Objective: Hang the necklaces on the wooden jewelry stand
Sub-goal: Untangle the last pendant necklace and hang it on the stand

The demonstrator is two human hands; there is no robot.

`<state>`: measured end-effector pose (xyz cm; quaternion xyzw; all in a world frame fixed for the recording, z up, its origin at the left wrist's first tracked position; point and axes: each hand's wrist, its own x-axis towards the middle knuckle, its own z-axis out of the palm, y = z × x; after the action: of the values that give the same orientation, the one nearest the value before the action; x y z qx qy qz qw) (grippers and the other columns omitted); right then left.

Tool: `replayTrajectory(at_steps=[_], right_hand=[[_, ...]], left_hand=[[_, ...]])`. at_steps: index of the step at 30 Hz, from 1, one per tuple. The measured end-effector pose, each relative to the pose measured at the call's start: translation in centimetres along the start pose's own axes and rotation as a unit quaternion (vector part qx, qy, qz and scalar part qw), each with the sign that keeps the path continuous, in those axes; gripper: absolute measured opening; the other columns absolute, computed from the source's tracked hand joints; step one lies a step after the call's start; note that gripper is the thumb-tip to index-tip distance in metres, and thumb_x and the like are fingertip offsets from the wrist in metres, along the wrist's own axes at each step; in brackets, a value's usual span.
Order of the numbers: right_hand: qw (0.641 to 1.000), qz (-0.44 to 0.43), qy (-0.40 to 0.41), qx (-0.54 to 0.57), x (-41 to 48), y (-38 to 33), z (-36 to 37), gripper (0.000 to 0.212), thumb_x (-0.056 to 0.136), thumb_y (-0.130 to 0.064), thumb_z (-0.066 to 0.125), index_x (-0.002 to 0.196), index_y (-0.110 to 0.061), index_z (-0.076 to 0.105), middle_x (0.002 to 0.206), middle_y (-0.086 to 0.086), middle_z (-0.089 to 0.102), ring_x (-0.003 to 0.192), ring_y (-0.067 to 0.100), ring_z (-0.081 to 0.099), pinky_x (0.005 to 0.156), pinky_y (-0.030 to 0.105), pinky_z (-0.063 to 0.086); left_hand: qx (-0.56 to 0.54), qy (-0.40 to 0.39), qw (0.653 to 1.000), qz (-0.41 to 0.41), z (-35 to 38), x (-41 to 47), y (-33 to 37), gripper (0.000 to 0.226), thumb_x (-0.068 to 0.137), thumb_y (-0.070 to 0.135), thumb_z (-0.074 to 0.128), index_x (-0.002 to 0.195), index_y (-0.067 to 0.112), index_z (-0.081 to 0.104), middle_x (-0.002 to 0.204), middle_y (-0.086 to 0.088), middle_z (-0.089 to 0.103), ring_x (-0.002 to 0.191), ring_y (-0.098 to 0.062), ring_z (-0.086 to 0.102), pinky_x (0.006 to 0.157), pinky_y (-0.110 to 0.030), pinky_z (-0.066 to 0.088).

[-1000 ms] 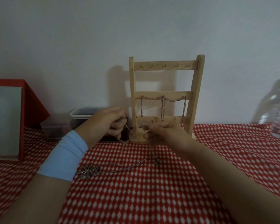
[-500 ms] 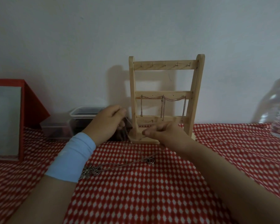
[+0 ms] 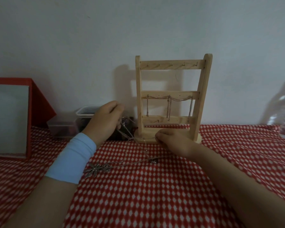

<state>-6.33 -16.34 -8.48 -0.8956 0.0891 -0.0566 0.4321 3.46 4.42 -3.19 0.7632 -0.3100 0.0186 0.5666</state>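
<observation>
Checkered tabletop (image 3: pixel 155 203) | left hand (image 3: pixel 105 122), right hand (image 3: pixel 173 140) spread apart just now, both pinching necklace (image 3: pixel 143 138), taut before stand (image 3: pixel 204 96) | probably hooking it next

Cloth (image 3: pixel 155 195) is showing red with a repeating white diamond pattern. Stand (image 3: pixel 170 65) is reading pale natural wood, and the chains (image 3: pixel 169 106) on it silver. Necklace (image 3: pixel 97 169) is looking silver too. Wristband (image 3: pixel 72 158) is showing light blue. Box (image 3: pixel 38 99) is reading red with a grey panel. Wall (image 3: pixel 89 38) is looking off-white.
</observation>
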Motion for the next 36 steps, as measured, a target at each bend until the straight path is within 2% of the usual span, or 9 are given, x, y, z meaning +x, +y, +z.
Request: replayTrajectory(at_steps=[4, 8, 12, 19, 22, 25, 27, 34, 36], right_hand=[[0.995, -0.039, 0.014, -0.093, 0.0, 0.0, 0.5, 0.027, 0.107, -0.034, 0.044, 0.091, -0.026, 0.063, 0.089, -0.014, 0.062, 0.082, 0.000, 0.055, 0.069, 0.018, 0.038], [0.981, -0.052, 0.035, -0.182, 0.1, 0.7, 1.4, 0.023, 0.106, -0.036, 0.049, 0.103, -0.022, 0.067, 0.100, -0.008, 0.066, 0.091, 0.007, 0.059, 0.079, 0.022, 0.047], [0.978, -0.044, 0.035, -0.201, -0.2, 0.5, 2.0, 0.023, 0.105, -0.037, 0.051, 0.110, -0.023, 0.068, 0.108, -0.004, 0.068, 0.095, 0.012, 0.061, 0.089, 0.031, 0.052], [0.956, -0.085, 0.056, -0.274, -1.3, -0.5, 3.1, 0.017, 0.099, -0.021, 0.059, 0.110, -0.028, 0.069, 0.119, -0.004, 0.059, 0.115, 0.014, 0.052, 0.102, 0.033, 0.046], [0.951, -0.090, 0.040, -0.293, -2.3, -1.6, 3.1, 0.021, 0.096, -0.019, 0.057, 0.098, -0.027, 0.076, 0.110, -0.007, 0.064, 0.104, 0.012, 0.057, 0.094, 0.031, 0.050], [0.949, -0.062, -0.011, -0.310, -3.0, -2.5, 3.5, 0.020, 0.095, -0.035, 0.060, 0.100, -0.029, 0.078, 0.104, -0.010, 0.069, 0.094, 0.009, 0.061, 0.087, 0.032, 0.055], [0.944, -0.053, -0.018, -0.324, -3.0, -2.6, 4.0, 0.021, 0.092, -0.045, 0.064, 0.102, -0.032, 0.077, 0.102, -0.013, 0.070, 0.091, 0.006, 0.062, 0.087, 0.031, 0.057], [0.938, -0.066, -0.022, -0.339, -2.4, -2.5, 4.4, 0.017, 0.095, -0.040, 0.066, 0.103, -0.031, 0.078, 0.103, -0.011, 0.069, 0.088, 0.005, 0.060, 0.081, 0.025, 0.054], [0.941, -0.067, -0.035, -0.330, -2.4, -2.3, 4.4, 0.016, 0.096, -0.037, 0.063, 0.104, -0.029, 0.074, 0.102, -0.009, 0.066, 0.087, 0.006, 0.059, 0.079, 0.025, 0.053]], left_hand=[[0.009, -0.080, 0.995, -0.059, -1.2, -2.5, 1.7, 0.035, 0.101, 0.031, 0.047, 0.071, 0.015, 0.052, 0.061, 0.002, 0.048, 0.052, -0.009, 0.041, 0.045, -0.022, 0.034], [-0.024, -0.167, 0.976, -0.135, -2.6, -5.9, 2.2, 0.033, 0.101, 0.027, 0.047, 0.075, 0.008, 0.055, 0.054, -0.004, 0.054, 0.044, -0.013, 0.048, 0.040, -0.023, 0.039], [-0.128, -0.209, 0.947, -0.206, -2.8, -9.5, 1.7, 0.026, 0.099, 0.015, 0.049, 0.076, 0.006, 0.058, 0.073, -0.012, 0.060, 0.055, -0.019, 0.056, 0.049, -0.031, 0.052], [-0.034, -0.166, 0.952, -0.257, -2.6, -12.6, -0.5, 0.024, 0.099, 0.019, 0.053, 0.090, 0.001, 0.064, 0.074, -0.009, 0.069, 0.071, -0.018, 0.067, 0.075, -0.038, 0.061], [0.044, -0.239, 0.943, -0.226, -3.4, -13.4, -0.2, 0.022, 0.098, 0.023, 0.055, 0.096, 0.010, 0.072, 0.087, 0.002, 0.077, 0.086, -0.011, 0.072, 0.088, -0.029, 0.057], [0.163, -0.365, 0.905, -0.145, -4.7, -13.9, 1.0, 0.018, 0.093, 0.030, 0.063, 0.105, 0.027, 0.076, 0.108, 0.020, 0.072, 0.104, 0.006, 0.064, 0.098, -0.012, 0.045], [0.197, -0.395, 0.888, -0.129, -5.1, -13.9, 1.6, 0.020, 0.091, 0.030, 0.066, 0.109, 0.028, 0.075, 0.114, 0.023, 0.069, 0.108, 0.011, 0.060, 0.100, -0.009, 0.041], [0.258, -0.251, 0.933, -0.022, -2.2, -10.2, 2.6, 0.017, 0.092, 0.030, 0.063, 0.104, 0.035, 0.074, 0.104, 0.022, 0.069, 0.097, 0.005, 0.062, 0.097, -0.022, 0.047], [0.283, -0.238, 0.929, -0.020, -0.3, -8.8, 1.7, 0.019, 0.093, 0.024, 0.062, 0.107, 0.030, 0.074, 0.109, 0.016, 0.069, 0.100, 0.000, 0.061, 0.099, -0.024, 0.045]])
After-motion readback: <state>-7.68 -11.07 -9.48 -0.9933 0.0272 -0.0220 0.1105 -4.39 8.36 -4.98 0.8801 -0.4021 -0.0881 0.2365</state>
